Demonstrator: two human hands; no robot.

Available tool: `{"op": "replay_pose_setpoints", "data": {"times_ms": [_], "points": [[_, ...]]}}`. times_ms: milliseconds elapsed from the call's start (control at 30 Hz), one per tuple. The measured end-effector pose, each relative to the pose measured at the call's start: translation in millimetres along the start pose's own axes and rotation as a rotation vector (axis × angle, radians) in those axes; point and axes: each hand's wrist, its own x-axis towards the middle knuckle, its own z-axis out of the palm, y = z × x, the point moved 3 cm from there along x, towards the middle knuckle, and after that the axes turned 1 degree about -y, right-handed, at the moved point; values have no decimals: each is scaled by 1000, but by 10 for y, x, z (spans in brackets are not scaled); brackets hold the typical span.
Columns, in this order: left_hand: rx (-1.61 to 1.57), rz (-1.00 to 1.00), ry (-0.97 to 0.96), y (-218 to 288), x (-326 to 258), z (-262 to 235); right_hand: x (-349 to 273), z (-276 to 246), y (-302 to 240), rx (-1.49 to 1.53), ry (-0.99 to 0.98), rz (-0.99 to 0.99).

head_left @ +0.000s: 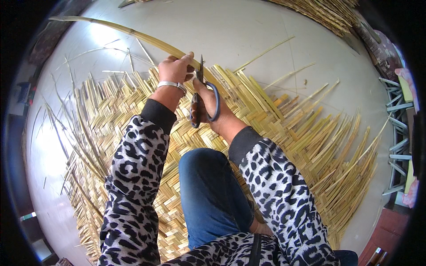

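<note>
My left hand (pixel 174 71) is closed around a long, flat reed strip (pixel 133 33), which reaches out to the far left. Just right of it, my right hand (pixel 218 108) grips a pair of scissors (pixel 213 99) with dark blue handles. Their blades point away from me and meet the strip beside my left fingers; whether they cut into it I cannot tell. Below both hands spreads a large woven reed mat (pixel 177 137) in a diagonal pattern, its loose strip ends fanning out along the far and right edges.
My bent knee in jeans (pixel 213 186) rests over the mat. Loose strips (pixel 266 53) lie on the pale floor (pixel 213 22) beyond it. A bundle of thin stalks (pixel 321 15) lies at the far right. Folding metal frames (pixel 399 133) stand along the right side.
</note>
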Motion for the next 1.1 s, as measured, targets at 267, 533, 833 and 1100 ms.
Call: {"op": "replay_pose_setpoints", "data": {"times_ms": [267,533,833,1100], "points": [[-127,-63,-43,-51,-219,-22,-316,15,-92,-55,38,-33],[-77,90,-268,-294,-410,-51,-874,-469,137,-601,307,-51],[330,143,-561,-558,-1523,801,-2708,-1368,921,-1525,323,-185],[559,3,-1342,-886,-3292,1485,-3748,-2101,672,-289,374,-151]]}}
